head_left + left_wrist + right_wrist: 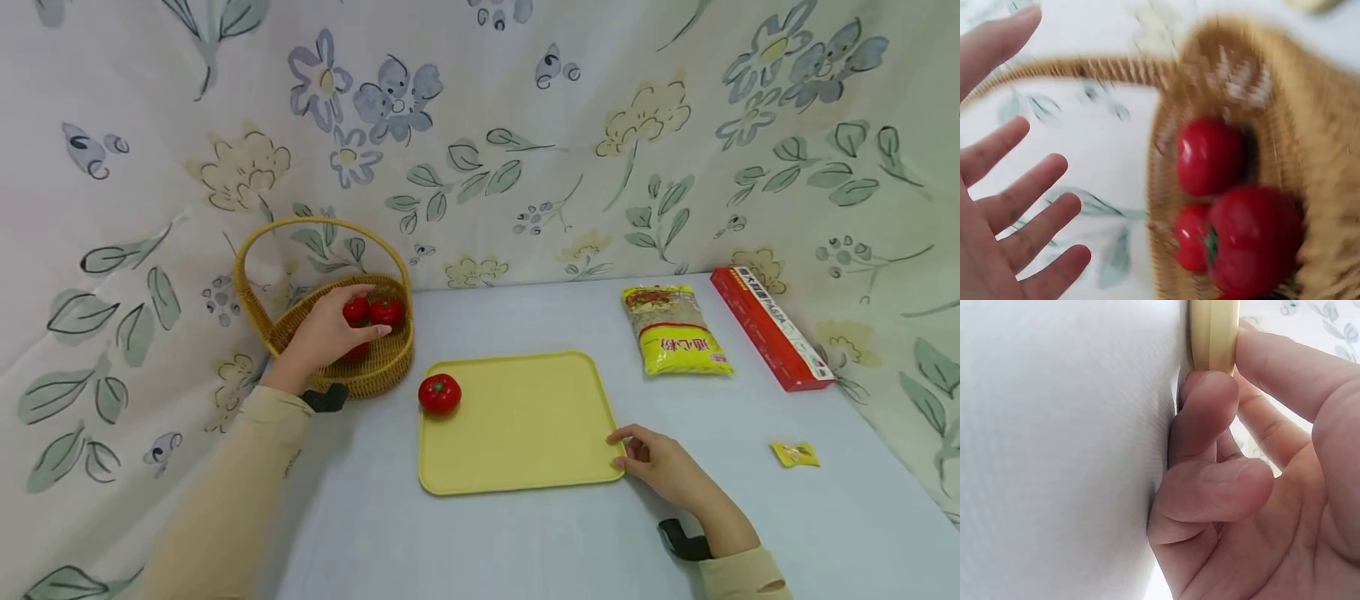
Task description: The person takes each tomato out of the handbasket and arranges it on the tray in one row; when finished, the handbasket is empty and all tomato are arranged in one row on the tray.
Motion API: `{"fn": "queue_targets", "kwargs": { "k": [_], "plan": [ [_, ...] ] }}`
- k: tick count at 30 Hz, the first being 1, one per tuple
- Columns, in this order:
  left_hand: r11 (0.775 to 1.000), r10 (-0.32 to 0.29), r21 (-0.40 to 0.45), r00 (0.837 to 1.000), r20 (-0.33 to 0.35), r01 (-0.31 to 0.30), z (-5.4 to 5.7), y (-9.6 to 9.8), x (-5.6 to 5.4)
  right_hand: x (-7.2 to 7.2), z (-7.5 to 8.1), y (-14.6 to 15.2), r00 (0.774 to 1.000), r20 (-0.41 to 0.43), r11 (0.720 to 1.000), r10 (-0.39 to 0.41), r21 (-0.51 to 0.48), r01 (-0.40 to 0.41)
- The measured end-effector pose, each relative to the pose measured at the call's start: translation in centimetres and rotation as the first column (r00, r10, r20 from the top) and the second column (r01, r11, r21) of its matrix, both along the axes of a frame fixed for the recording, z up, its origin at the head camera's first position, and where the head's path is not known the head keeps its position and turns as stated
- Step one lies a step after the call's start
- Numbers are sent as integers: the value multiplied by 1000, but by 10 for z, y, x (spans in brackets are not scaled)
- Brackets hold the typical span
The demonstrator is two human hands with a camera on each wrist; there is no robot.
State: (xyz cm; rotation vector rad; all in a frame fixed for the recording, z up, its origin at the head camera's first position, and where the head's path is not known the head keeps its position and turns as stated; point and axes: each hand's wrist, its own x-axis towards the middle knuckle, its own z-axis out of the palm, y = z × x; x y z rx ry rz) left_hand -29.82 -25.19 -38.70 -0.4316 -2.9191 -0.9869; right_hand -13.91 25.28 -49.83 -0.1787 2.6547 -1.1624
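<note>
A wicker basket (378, 379) with a tall handle holds several red tomatoes (387, 312). Over its left side is my left hand (327, 332), fingers spread and nothing in its grasp. In the left wrist view the palm is bare, with the tomatoes (1257, 240) lying beyond the fingertips. A yellow tray (525, 425) lies flat on the table, and one tomato (439, 394) sits on its left edge near the back corner. My right hand (667, 468) pinches the tray's right edge near the front corner; the right wrist view shows the tray rim (1214, 337) between thumb and fingers.
To the right of the tray lie a yellow bag of pasta (675, 329), a long red pasta box (772, 329) and a small yellow packet (796, 454). A flowered curtain (525, 167) hangs behind the white table (465, 550) and along its left side.
</note>
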Motion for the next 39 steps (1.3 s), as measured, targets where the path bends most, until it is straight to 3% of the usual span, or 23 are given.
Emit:
{"fn": "queue_targets", "kwargs": {
  "k": [6,13,22,29,39],
  "plan": [
    [998,-45,-44,992,117,51,-21,-15,-43,0,-2,7,1000,-12,1000,20,-4,-20],
    [987,-78,-129,989,126,94,-35,-15,-71,-3,-2,7,999,-18,999,40,-5,-40],
    [970,-108,-200,983,150,137,-47,-14,-88,-2,0,3,999,-15,999,34,-16,-34],
    [964,-19,-261,989,149,57,-59,-12,-95,0,-1,3,1000,-3,1000,18,-14,-18],
    [941,27,-338,999,33,-14,-66,-3,-97,0,-3,4,1000,-14,999,22,-27,-23]
  ]
}}
